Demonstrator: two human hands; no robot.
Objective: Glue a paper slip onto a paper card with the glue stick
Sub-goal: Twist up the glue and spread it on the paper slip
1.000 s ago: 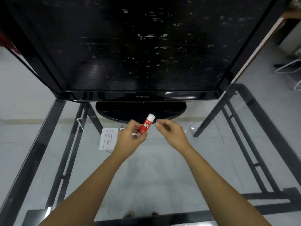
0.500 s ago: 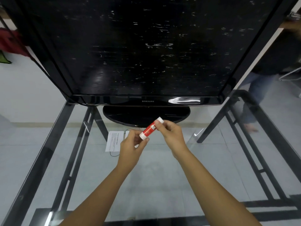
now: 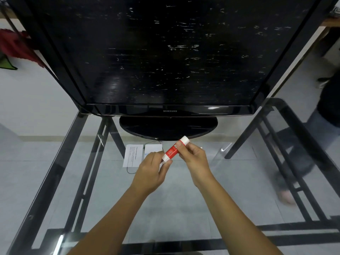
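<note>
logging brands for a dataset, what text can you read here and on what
"SAMSUNG": lower bezel of the TV.
On the glue stick: white lettering, too blurred to read.
On the printed paper: lines too small to read.
On the smaller paper beside it: blue marks, unreadable.

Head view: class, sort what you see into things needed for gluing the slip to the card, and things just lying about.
Belongs to the job: glue stick, gripped by the left hand and right hand; printed paper; small white card.
Just lying about: television; red cloth.
</note>
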